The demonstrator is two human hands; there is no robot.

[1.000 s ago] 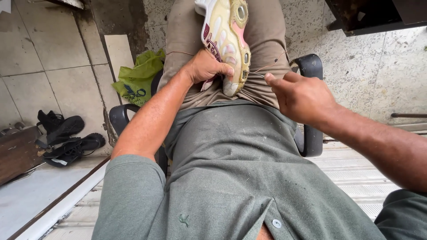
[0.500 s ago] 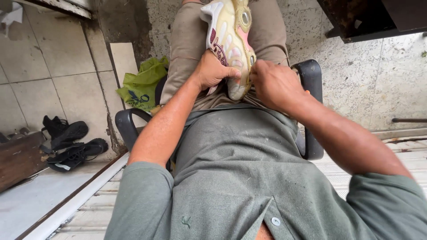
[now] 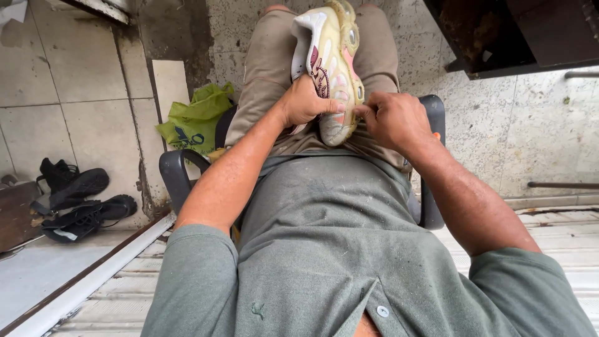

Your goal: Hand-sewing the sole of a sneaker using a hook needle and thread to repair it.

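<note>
Seated person seen from above, grey-green shirt [image 3: 324, 249] filling the lower frame; khaki shorts [image 3: 268, 81] beyond the hands; black chair arms either side, left armrest [image 3: 178, 171] well outside the left fingers; tiled floor [image 3: 68, 93] further left.

Green bag [image 3: 196, 122] on the floor, left of the left wrist; black sandals [image 3: 78, 200] well apart, far left.

Sneaker [image 3: 334, 68], white and yellowed with dark red lacing, lies on the lap between the thighs; long axis runs straight away from the body, one end nearest the belly, sole turned up and to the right; which end is heel or toe hard to make out.

Left hand [image 3: 306, 100]: fingers curled shut round the sneaker's left side, thumb across the upper; firm hold.

Right hand [image 3: 393, 118]: fingers bunched, tips pinched at the sneaker's near right edge, just beside the left thumb; whether they grip the sole rim, a lace or something small cannot be told.

Both hands touching the sneaker; shoe lies directly ahead of both sets of fingers.

Hidden: the sneaker's underside against the lap, its far end cut by the frame top; right fingertips mostly covered by the knuckles.
</note>
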